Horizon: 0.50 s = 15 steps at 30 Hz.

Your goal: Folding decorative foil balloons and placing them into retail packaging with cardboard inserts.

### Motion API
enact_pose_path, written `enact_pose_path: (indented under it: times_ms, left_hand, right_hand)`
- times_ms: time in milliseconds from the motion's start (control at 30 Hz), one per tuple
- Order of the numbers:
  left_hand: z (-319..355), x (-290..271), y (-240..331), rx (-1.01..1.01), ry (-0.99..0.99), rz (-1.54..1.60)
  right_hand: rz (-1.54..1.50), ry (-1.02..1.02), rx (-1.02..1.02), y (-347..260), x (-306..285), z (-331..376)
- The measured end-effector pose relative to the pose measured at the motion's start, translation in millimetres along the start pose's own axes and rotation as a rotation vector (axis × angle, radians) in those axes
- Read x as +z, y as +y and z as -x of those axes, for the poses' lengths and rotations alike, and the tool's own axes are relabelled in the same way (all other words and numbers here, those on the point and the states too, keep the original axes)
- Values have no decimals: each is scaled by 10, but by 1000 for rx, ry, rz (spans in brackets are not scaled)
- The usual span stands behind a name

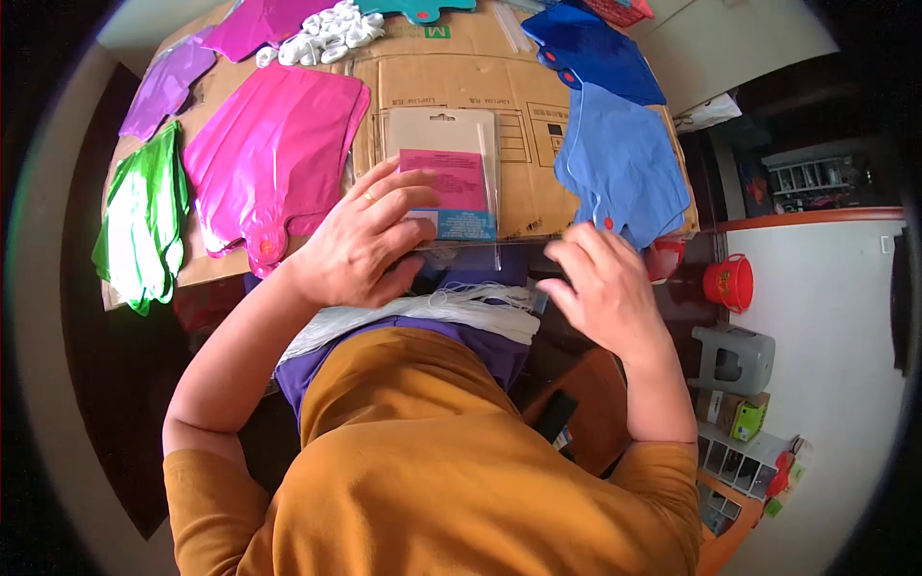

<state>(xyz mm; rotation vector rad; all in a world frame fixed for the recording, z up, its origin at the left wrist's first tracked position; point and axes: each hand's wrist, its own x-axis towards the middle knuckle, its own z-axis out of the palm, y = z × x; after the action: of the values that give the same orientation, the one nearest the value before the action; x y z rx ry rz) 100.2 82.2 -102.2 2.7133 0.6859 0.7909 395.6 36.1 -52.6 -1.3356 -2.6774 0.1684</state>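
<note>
My left hand (370, 235) lies over the lower left part of a clear flat package (488, 158) with a grey, pink and blue card inside. Its fingers are spread and slightly bent, the thumb apart. My right hand (605, 288) is at the table's near edge, below a stack of light blue foil balloons (624, 158). Thumb and fingers stand apart there with nothing visible between them; whether the fingertips touch the lowest balloon I cannot tell. Shiny pink foil balloons (274, 144) lie left of the package, with green ones (144, 226) farther left.
Cardboard (423, 82) covers the table. Along its far side are purple balloons (168, 82), white string bundles (327, 36), teal balloons (423, 10) and dark blue balloons (600, 58). White strings (432, 312) lie across my lap. A red bucket (730, 283) stands at right.
</note>
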Motion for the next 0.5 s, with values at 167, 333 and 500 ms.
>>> enact_pose_path:
  times_ms: [167,333,500]
  left_hand:
    - [131,38,-37,-55,-1,-18]
    - [139,132,-211,-147,230,139]
    - [95,58,-152,-308,155,213]
  right_hand:
    - [36,180,-356,37,532,-431]
    - [-480,110,92,36,633,-672]
    - [-514,-505,479,165,278,-1114]
